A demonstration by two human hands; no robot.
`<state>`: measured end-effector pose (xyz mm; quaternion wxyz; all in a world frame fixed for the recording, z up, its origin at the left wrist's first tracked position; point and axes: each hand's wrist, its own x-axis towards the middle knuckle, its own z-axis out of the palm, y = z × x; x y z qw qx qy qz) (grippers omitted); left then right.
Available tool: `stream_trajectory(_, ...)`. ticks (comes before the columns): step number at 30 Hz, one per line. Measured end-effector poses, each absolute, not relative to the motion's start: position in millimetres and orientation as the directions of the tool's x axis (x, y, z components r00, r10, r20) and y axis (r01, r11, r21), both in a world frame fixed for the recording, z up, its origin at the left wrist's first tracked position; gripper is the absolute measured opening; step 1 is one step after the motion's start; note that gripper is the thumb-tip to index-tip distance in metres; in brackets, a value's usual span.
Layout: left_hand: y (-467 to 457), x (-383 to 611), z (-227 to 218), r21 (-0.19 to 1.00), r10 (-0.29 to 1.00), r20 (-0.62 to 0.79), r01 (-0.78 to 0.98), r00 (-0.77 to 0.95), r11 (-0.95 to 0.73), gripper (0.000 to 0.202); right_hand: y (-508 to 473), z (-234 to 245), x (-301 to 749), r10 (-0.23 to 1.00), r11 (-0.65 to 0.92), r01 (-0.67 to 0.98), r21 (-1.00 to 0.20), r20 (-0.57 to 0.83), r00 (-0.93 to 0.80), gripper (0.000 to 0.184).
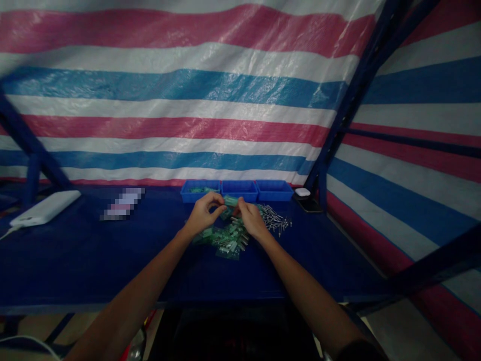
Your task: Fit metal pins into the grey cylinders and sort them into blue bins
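Both hands meet over a pile of small green parts [225, 239] in the middle of a dark blue table [93, 260]. My left hand [203, 213] has its fingers pinched on a small green piece [230, 201] held just above the pile. My right hand [252, 219] is closed too, its fingertips on the same green piece from the right. A heap of small silvery metal pins [273, 218] lies just right of my right hand.
Three blue trays [239, 190] stand in a row behind the hands; the left one holds green parts. A white power bank [47, 207] lies far left, a white case on a dark phone [305, 198] at the right. Striped tarpaulin and blue frame bars surround the table.
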<state>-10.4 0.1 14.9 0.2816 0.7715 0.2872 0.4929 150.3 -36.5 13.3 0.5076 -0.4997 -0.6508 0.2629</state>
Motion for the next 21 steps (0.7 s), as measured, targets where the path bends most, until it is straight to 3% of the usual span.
stream_trajectory(4,-5,-13,20,0.687,0.699,0.630,0.177,0.340,-0.705,0.016,-34,13,152,0.928,0.367,0.170,-0.914,0.373,0.000,0.041)
stream_trajectory(10,-2,-19,17,0.638,0.677,0.667,0.230,0.312,-0.735,0.018,-31,9,151,0.983,0.179,-0.076,-0.981,0.176,0.047,0.029)
stream_trajectory(18,-14,-17,20,0.408,0.582,0.685,0.432,0.438,-0.804,0.020,-28,7,148,0.984,0.089,-0.218,-0.972,0.052,0.170,0.034)
stream_trajectory(21,-16,-10,18,0.390,0.585,0.657,0.449,0.476,-0.804,0.025,-25,5,152,0.964,0.140,-0.184,-0.973,0.092,0.249,0.027)
